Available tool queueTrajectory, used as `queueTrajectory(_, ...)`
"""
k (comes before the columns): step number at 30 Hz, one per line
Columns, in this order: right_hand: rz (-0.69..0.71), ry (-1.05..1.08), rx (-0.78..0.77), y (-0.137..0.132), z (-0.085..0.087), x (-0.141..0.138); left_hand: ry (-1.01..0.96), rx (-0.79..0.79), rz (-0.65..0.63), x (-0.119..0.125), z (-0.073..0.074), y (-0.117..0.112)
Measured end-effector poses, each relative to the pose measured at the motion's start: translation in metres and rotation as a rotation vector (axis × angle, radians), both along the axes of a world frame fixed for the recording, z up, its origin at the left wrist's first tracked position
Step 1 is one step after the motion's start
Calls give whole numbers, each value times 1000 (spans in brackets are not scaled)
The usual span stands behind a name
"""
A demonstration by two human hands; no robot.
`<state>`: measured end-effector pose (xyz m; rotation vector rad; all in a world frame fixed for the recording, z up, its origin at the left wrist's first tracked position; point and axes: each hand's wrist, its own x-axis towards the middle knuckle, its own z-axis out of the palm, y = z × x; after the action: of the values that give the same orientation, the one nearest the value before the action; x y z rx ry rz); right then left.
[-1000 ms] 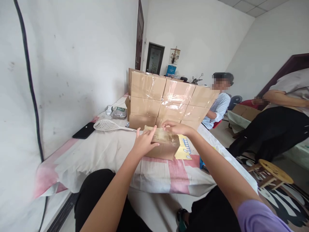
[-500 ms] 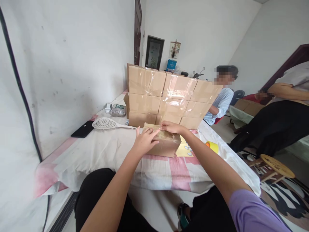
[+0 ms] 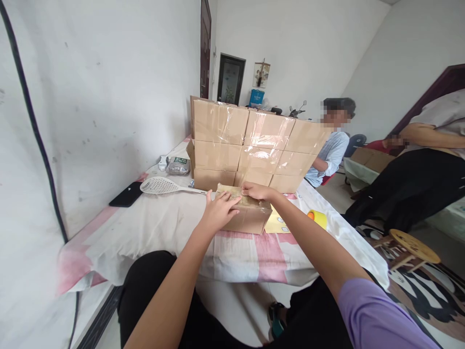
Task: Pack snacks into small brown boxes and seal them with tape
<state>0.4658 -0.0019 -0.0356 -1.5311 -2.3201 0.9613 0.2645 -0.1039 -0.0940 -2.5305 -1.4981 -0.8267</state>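
Several stacked cartons (image 3: 254,145) behind small box (image 3: 249,219)

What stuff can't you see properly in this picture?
Head view:
- Box top: left hand and right hand cover it.
- Yellow sheet: partly behind box and right arm; print too small.
- Packet label: too small to read.
- Behind the stack: hidden by it.

small box (image 3: 247,216) on table (image 3: 156,232), stacked boxes (image 3: 254,150) behind, tape roll (image 3: 317,219) right, swatter (image 3: 163,185) left
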Motion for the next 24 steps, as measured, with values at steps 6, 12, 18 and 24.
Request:
queueTrajectory(6, -103, 145, 90, 6, -12, 1, 16, -6, -29, 1, 8, -8)
queueTrajectory(12, -133, 400, 92, 2, -10, 4, 4, -24, -14, 2, 8, -8)
queueTrajectory(18, -72, 610, 8, -13, 28, 19, -29, -70, -6, 1, 8, -8)
queueTrajectory(24, 144, 589, -215, -33, 55, 22, -65, -90, 15, 2, 7, -5)
